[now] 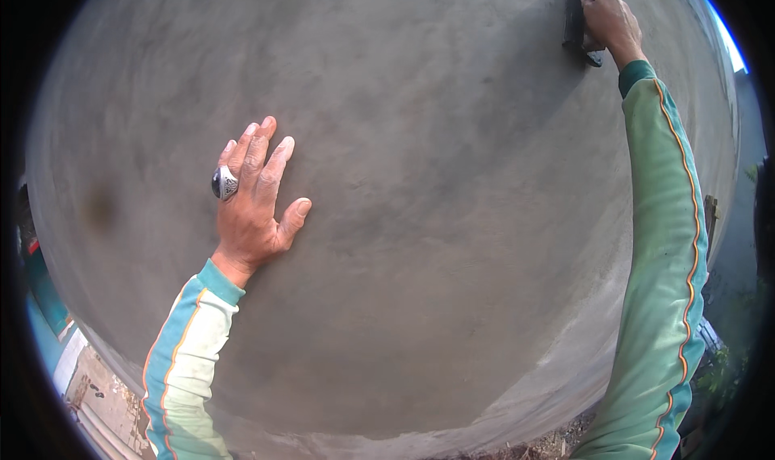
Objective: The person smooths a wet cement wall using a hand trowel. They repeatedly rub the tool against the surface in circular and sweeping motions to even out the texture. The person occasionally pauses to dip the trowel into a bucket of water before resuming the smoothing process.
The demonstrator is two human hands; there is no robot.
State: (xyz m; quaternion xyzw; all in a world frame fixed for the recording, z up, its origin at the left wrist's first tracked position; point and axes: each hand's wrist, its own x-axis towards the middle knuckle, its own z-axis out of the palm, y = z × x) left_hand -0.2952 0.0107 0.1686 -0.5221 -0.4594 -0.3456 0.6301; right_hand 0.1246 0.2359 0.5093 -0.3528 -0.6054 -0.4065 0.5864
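A grey plastered wall (387, 282) fills most of the view, its surface smooth with darker, damp-looking patches. My left hand (257, 194) lies against it left of the middle, fingers stretched and apart, with a large dark-stoned ring (224, 183) on one finger. High at the upper right, my right hand (611, 20) is closed around a black plastering float (574, 20). The float stands upright with its long face toward the wall. Its handle is mostly hidden by my fingers.
Rubble and soil (549, 444) lie along the wall's foot. At lower left there is a paved strip with pipe-like lengths (101, 432) beside a blue surface (47, 339). Green leaves (718, 371) show at the lower right, beyond my sleeve.
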